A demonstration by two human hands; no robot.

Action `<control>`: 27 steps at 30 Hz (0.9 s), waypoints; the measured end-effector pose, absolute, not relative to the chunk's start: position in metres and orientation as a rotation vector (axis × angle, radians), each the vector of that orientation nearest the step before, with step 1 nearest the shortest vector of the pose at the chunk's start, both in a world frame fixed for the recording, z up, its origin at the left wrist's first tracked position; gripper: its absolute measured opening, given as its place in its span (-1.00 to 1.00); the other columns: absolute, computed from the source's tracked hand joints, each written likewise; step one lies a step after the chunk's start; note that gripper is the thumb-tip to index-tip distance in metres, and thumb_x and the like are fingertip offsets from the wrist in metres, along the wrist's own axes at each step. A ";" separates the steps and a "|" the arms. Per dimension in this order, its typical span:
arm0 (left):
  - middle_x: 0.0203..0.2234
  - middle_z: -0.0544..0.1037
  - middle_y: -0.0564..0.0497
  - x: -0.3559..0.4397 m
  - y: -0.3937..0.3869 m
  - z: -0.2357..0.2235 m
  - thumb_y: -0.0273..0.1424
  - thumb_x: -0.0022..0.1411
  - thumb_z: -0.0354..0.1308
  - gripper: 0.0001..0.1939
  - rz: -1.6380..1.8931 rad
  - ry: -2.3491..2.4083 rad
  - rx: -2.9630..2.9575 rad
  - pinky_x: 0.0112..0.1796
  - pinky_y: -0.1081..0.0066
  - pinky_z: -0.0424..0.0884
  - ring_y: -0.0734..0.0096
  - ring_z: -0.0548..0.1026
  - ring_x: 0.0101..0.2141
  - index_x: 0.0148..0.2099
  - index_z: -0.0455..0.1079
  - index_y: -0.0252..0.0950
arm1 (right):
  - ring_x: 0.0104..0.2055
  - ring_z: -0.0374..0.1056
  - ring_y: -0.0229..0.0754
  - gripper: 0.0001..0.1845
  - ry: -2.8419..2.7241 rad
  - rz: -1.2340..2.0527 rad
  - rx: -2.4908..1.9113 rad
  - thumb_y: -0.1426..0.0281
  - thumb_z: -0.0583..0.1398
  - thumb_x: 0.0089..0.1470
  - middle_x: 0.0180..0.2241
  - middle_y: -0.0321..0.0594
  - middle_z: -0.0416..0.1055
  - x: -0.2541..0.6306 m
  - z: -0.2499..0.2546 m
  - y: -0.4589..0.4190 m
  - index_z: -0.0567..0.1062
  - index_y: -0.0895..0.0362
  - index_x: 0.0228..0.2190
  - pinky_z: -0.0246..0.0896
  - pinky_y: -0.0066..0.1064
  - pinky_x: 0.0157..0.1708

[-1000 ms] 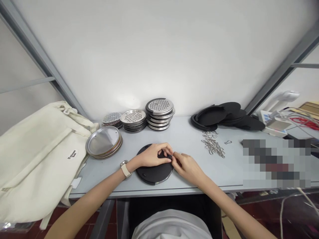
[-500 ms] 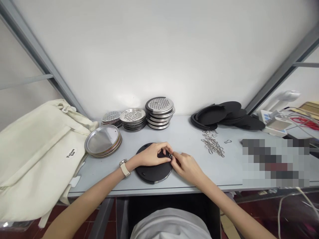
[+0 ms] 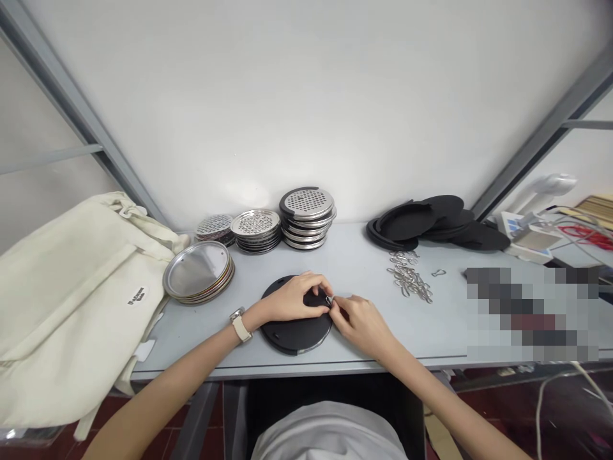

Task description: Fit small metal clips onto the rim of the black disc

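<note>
Spanning the black disc (image 3: 297, 335) with the left hand (image 3: 297, 299), in a grip curved and parted at thumb and fingers. Cannot tell from this view whether touching the small metal clip (image 3: 328, 300) with those fingertips too. Pinching that clip with the right hand (image 3: 360, 322), in a grip closed at thumb and forefinger, right at the disc's right-hand edge. Lying flat on the pale surface (image 3: 364, 255), directly beneath the left grip and just beside the right. Wearing a light-strapped watch (image 3: 240, 324) on the wrist behind the left grip.

Standing beyond the left grip, in a row by the wall: a tall stack of perforated discs (image 3: 307, 203), a middle stack (image 3: 255, 222) and a low stack (image 3: 214, 227). Set nearer, to the left of the left grip: a pile of plain metal plates (image 3: 196, 268). Slumped farther left, well apart from the grip: a cream bag (image 3: 81, 275). Scattered beyond and to the right of the right grip: a heap of metal clips (image 3: 410, 281), with one loose clip (image 3: 438, 273) just beside. Piled farther beyond the heap: black round pieces (image 3: 407, 223), overlapping. Blurred into blocks at far right of the right grip: a pixelated patch (image 3: 531, 313).
</note>
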State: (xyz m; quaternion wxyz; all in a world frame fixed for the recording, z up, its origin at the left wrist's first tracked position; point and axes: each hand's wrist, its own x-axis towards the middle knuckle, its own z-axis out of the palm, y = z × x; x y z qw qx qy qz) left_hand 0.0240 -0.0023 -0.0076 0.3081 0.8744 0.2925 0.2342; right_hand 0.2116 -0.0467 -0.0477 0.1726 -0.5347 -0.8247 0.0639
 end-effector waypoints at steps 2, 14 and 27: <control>-0.30 0.47 0.06 0.024 -0.002 -0.008 -0.50 0.07 0.21 -0.75 0.613 0.770 2.308 -0.20 0.45 0.29 0.45 0.37 -0.30 -0.15 0.37 -0.26 | -0.50 0.29 -0.21 -0.65 -2.341 0.229 -1.518 0.38 -0.03 0.21 -0.61 -0.25 0.39 0.212 -0.046 -0.049 0.36 0.11 -0.57 -0.09 -0.43 -0.47; -0.31 0.48 0.07 0.025 -0.003 -0.007 -0.49 0.09 0.21 -0.77 0.606 0.762 2.315 -0.20 0.46 0.29 0.47 0.39 -0.31 -0.16 0.39 -0.27 | -0.50 0.23 -0.22 -0.75 -2.241 0.309 -1.476 0.39 -0.02 0.19 -0.60 -0.32 0.32 0.211 -0.048 -0.050 0.28 0.09 -0.52 -0.04 -0.44 -0.45; -0.24 0.46 0.04 0.024 -0.002 -0.009 -0.51 0.08 0.18 -0.71 0.623 0.732 2.286 -0.19 0.44 0.31 0.47 0.38 -0.30 -0.10 0.33 -0.27 | -0.61 0.12 -0.29 -0.69 -2.075 0.559 -1.423 0.32 -0.04 0.21 -0.67 -0.42 0.20 0.208 -0.045 -0.049 0.17 0.07 -0.57 0.03 -0.46 -0.46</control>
